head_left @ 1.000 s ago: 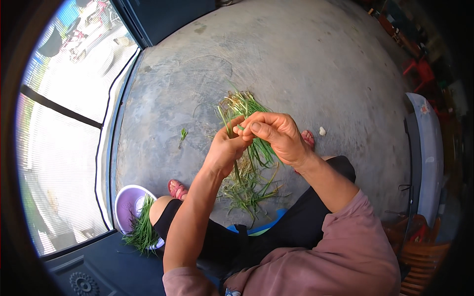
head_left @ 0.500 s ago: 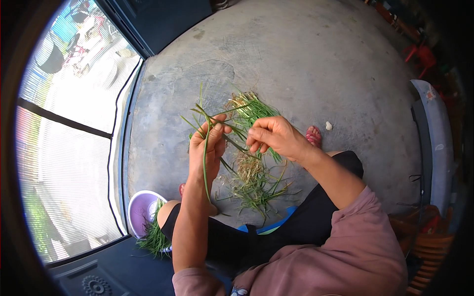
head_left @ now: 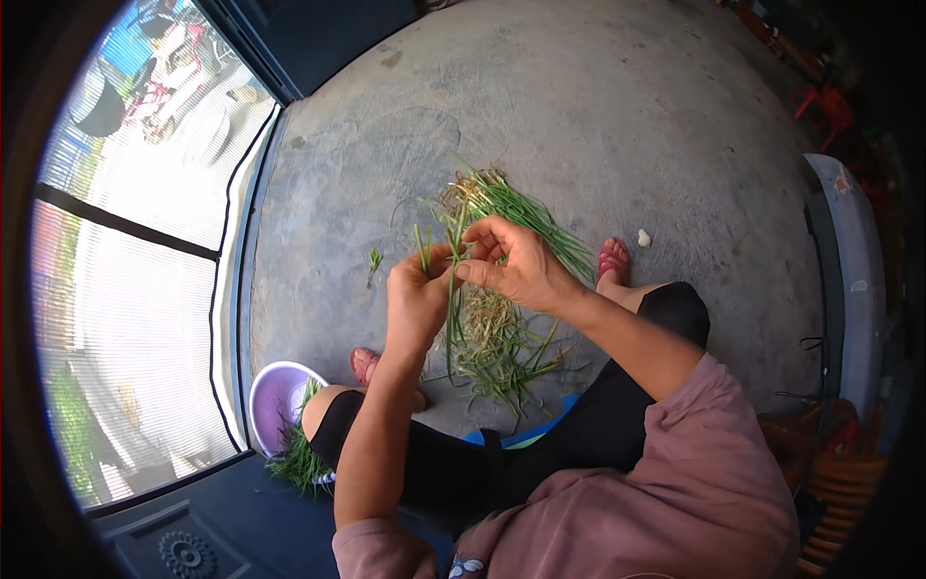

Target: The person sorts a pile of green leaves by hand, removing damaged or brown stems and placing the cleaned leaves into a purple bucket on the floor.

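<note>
In front of me, my left hand [head_left: 417,299] is closed around a few long, thin chives [head_left: 450,333], whose green ends stick up and hang down past the fingers. My right hand [head_left: 526,270] meets it, thumb and forefinger pinching the same chives; the exact grip is partly hidden. Beyond the hands a bunch of uncleaned chives [head_left: 526,214] lies on the floor, its pale, dry ends to the far left. Nearer, below the hands, spreads a loose heap of withered, straw-coloured and green trimmings [head_left: 502,352].
A purple-and-white basin [head_left: 262,400] stands at the left by my knee, with more green chives [head_left: 301,465] in and over it. A mesh door screen [head_left: 145,338] borders the left. Red sandals [head_left: 613,259] are on my feet. A small white lump [head_left: 643,237] lies on the concrete floor [head_left: 627,116].
My hands have come together, the left one shifting right. The spread chives are now gathered more upright. A small green scrap shows on the floor left of my left hand.
</note>
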`<action>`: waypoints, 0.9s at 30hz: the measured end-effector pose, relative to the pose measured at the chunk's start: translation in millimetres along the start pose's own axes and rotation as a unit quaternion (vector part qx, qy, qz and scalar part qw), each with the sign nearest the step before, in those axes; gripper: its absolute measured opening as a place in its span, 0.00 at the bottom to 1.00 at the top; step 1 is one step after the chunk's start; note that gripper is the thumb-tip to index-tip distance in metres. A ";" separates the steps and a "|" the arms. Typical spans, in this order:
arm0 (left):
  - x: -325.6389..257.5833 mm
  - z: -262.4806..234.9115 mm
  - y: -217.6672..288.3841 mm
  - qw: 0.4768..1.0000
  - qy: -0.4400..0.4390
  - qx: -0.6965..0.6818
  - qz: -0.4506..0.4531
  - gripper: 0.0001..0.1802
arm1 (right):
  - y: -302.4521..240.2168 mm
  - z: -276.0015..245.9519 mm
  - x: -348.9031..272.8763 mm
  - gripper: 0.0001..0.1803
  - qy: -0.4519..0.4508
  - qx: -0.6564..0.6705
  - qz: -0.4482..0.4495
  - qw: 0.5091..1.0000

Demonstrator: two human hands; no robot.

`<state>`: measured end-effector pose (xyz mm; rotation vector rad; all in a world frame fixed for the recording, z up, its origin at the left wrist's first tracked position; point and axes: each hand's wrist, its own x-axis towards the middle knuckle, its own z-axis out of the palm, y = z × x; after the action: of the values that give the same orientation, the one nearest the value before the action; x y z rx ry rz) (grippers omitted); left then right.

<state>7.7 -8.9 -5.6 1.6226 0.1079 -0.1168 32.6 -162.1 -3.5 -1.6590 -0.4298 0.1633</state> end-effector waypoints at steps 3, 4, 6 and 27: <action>3.8 -0.9 -12.3 0.982 0.059 0.164 0.072 0.14 | 1.2 5.5 -1.4 0.21 0.021 -0.078 -0.005 0.997; 1.3 1.8 -6.6 0.976 0.067 0.192 0.074 0.15 | -0.1 6.0 -1.9 0.21 0.020 -0.078 -0.004 0.997; 0.0 5.3 -1.0 0.971 0.066 0.216 0.080 0.15 | -6.0 6.6 -2.5 0.16 0.028 -0.156 0.013 0.987; 3.3 -5.5 1.3 0.984 0.029 0.172 0.048 0.10 | 10.6 -6.5 4.4 0.14 -0.068 0.311 0.248 0.915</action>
<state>11.2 -3.4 -4.4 1.9740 0.0553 -0.0144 40.8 -167.3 -12.3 -1.0918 -0.0301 0.7235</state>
